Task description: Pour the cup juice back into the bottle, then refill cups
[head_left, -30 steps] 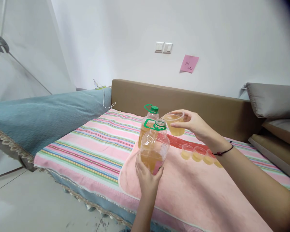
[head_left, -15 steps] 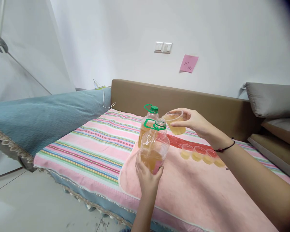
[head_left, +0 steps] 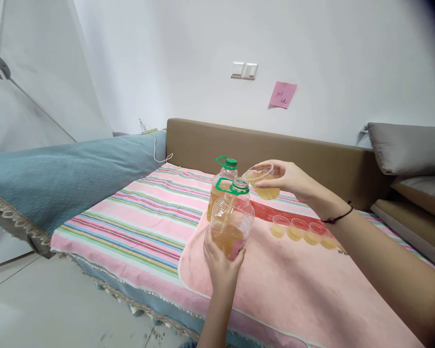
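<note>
My left hand (head_left: 221, 261) is wrapped round the lower part of a clear bottle (head_left: 230, 224) with a green handle ring, an uncapped mouth and yellow liquid inside. In my right hand (head_left: 288, 181) is a clear plastic cup (head_left: 266, 186) of yellow liquid, tilted toward the bottle, its rim close to the mouth. Whether they touch I cannot tell. Just behind stands a second bottle (head_left: 217, 188) with a green cap. Several cups (head_left: 295, 229) holding yellow liquid form a row on the pink mat (head_left: 275, 285), below my right wrist.
A striped cloth (head_left: 137, 217) lies under the mat. Behind it runs a brown backrest (head_left: 275, 145). Grey pillows (head_left: 409, 147) are stacked at the right, and a blue-covered armrest (head_left: 76, 174) is at the left with a white cable.
The cup in my right hand has tipped a little further toward the bottle mouth, and my right hand has risen slightly. My left hand and the bottle have hardly moved.
</note>
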`<state>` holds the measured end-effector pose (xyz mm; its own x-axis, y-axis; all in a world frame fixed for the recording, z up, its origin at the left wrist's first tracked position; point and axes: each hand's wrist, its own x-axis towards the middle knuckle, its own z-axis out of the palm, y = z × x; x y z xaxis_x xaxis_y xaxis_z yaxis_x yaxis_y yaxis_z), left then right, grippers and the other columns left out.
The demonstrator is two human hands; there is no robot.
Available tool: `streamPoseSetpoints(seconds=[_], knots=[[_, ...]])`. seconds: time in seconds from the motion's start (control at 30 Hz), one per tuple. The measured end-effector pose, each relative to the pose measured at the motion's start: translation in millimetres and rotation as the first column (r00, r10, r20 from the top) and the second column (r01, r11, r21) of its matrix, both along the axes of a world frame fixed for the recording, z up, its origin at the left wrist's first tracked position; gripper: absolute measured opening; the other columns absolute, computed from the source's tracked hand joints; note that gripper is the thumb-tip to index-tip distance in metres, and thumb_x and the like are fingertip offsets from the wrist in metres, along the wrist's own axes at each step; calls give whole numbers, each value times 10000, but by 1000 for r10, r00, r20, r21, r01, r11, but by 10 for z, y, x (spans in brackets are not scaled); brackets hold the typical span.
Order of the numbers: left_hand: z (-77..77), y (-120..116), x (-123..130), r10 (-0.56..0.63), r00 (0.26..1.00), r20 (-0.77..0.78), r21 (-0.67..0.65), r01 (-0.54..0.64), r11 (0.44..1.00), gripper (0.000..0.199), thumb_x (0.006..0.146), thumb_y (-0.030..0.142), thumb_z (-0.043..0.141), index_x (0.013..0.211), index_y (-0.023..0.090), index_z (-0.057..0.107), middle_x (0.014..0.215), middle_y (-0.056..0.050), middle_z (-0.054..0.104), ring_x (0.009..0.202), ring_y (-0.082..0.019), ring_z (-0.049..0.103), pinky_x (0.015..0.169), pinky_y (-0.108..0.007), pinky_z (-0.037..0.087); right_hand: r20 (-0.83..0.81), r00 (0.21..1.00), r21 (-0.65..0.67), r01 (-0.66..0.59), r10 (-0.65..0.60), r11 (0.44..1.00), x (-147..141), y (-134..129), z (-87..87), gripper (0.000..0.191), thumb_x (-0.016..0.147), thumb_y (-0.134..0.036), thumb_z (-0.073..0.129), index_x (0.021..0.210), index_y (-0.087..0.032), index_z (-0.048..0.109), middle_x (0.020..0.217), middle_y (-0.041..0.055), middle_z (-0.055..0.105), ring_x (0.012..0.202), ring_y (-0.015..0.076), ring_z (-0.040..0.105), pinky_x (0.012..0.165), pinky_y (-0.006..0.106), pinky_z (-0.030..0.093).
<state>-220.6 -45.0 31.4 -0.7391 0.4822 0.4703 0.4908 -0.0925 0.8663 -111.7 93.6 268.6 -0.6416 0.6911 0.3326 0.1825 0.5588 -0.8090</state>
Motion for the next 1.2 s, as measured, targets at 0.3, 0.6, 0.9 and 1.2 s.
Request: streamPoseSetpoints(seconds=[0.3, 0.6, 0.9, 1.2], knots=[[-22, 28, -2, 5, 1000, 21, 30, -6, 1000, 1009, 643, 354, 795, 1464, 197, 231, 1462, -184, 391, 1395, -356, 367, 1138, -563, 338, 21, 1000, -9, 18, -17, 1000, -3, 8, 30, 480, 540, -352, 890, 987, -281, 731, 1021, 52, 766, 989, 298, 695, 858, 461, 563], [-46, 38, 10, 28, 1000, -10, 29, -27, 999, 1010, 655, 349, 790, 1473, 202, 217, 1460, -179, 394, 1383, -349, 376, 1128, -548, 349, 54, 999, 3, -7, 6, 1000, -11, 5, 83, 402, 569, -331, 870, 948, -284, 743, 998, 53, 766, 949, 301, 695, 807, 453, 570], [-56, 39, 11, 36, 999, -12, 32, -36, 999, 997, 656, 351, 790, 1467, 203, 230, 1459, -181, 394, 1374, -351, 390, 1123, -546, 357, 93, 996, 33, -16, 13, 999, -18, 45, 106, 418, 560, -359, 880, 948, -284, 743, 985, 61, 753, 897, 295, 693, 773, 464, 566], [-26, 20, 3, 20, 1000, -6, 7, -19, 1000, 1004, 658, 346, 791, 1470, 197, 220, 1457, -185, 400, 1381, -352, 386, 1122, -551, 361, 182, 983, 70, -14, 1, 997, -20, 13, 174, 480, 575, -413, 869, 1004, -259, 719, 1029, 66, 730, 939, 274, 680, 814, 426, 561]])
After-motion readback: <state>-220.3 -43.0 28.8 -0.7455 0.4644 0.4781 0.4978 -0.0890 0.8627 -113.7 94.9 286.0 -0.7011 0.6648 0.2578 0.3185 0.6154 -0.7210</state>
